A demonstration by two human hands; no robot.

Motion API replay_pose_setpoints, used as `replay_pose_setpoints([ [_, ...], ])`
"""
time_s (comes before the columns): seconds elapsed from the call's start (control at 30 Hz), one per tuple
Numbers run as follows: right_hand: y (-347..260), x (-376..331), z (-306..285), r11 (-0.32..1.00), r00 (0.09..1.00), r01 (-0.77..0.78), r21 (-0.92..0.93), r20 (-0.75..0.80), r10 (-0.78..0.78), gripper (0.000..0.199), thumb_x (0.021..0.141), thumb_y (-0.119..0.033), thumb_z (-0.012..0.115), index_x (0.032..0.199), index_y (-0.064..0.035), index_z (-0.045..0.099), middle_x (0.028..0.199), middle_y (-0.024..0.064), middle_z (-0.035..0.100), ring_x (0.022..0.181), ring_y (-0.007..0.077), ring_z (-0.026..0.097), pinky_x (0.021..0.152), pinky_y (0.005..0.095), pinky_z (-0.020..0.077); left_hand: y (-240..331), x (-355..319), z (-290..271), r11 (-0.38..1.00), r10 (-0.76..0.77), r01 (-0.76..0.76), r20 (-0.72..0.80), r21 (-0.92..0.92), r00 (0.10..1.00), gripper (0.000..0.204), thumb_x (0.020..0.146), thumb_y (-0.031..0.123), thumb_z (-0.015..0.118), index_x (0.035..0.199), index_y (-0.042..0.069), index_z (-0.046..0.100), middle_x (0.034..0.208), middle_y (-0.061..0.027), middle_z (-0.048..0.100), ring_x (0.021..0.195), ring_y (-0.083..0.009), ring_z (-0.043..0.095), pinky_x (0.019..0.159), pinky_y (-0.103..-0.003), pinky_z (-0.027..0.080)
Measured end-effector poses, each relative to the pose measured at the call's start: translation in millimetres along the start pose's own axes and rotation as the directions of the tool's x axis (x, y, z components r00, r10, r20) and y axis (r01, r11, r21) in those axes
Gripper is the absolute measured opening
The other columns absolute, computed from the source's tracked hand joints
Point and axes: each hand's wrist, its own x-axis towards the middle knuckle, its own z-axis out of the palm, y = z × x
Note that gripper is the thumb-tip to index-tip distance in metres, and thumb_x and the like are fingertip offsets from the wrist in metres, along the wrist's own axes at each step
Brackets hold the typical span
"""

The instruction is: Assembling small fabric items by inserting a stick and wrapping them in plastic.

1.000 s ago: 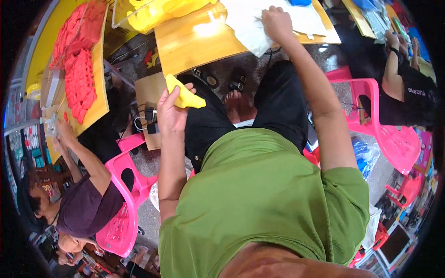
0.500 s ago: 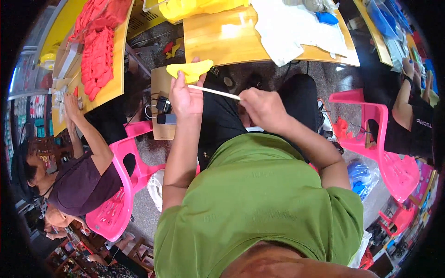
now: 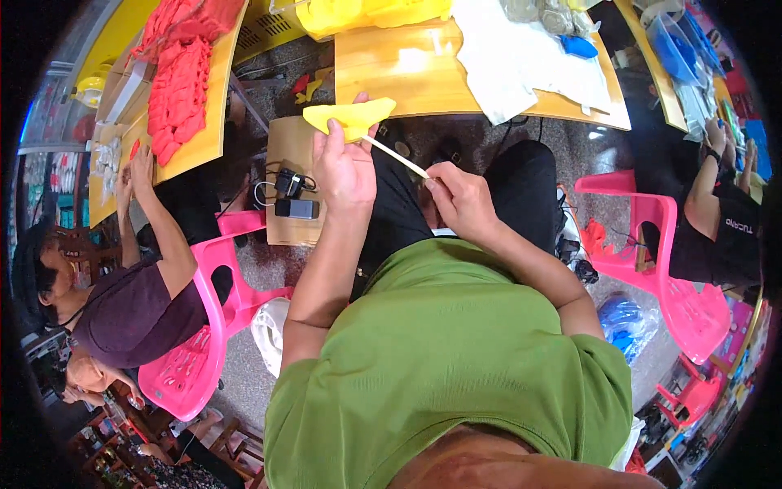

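A small yellow fabric piece (image 3: 352, 116), pointed at both sides, is pinched in my left hand (image 3: 346, 174), with the thumb on its near face and fingers behind. From the lower part of this piece a thin pale stick (image 3: 397, 156) slants down to the right. My right hand (image 3: 462, 198) grips the stick's near end between thumb and fingers, above my lap. Whether the stick's far tip is inside the fabric or behind it, I cannot tell.
Ahead is a wooden table (image 3: 391, 69) with a yellow fabric pile (image 3: 366, 15) and white cloth (image 3: 498, 61). Red pieces (image 3: 177, 102) cover the left table, where a person (image 3: 134, 306) works. Pink chairs (image 3: 213, 306) flank me. A cardboard sheet (image 3: 285, 151) lies by my left arm.
Both hands have shifted slightly right in the picture. The yellow piece looks wider spread, and the stick now slants more steeply, with less of it showing between my hands.
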Motion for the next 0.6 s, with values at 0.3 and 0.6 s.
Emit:
replay_pose_setpoints([
  [0.3, -0.9, 5.0, 7.9, 0.924, 0.992, -0.125, 0.362, 0.021, 0.126, 0.008, 0.084, -0.005, 0.057, 0.091, -0.0019, 0.054, 0.063, 0.011, 0.056, 0.053, 0.0211, 0.058, 0.05, 0.0313, 0.0449, -8.2, -28.4, 26.7, 0.977, -0.035, 0.003, 0.149, 0.211, 0.988, 0.027, 0.092, 0.01, 0.048, 0.116, 0.0, 0.041, 0.111, -0.0196, 0.057, 0.101, -0.0243, 0.058, 0.084, -0.033, 0.047],
  [0.6, -0.1, -2.1, 6.6, 0.928, 0.996, -0.087, 0.362, 0.053, 0.072, 0.009, 0.083, -0.002, 0.058, 0.091, -0.0017, 0.056, 0.064, 0.009, 0.056, 0.052, 0.0176, 0.055, 0.048, 0.0281, 0.0439, -1.6, -19.2, 23.0, 0.99, 0.007, -0.018, 0.075, 0.138, 0.997, 0.011, 0.086, 0.006, 0.06, 0.095, 0.001, 0.058, 0.089, -0.0059, 0.062, 0.08, -0.011, 0.058, 0.076, -0.026, 0.046],
])
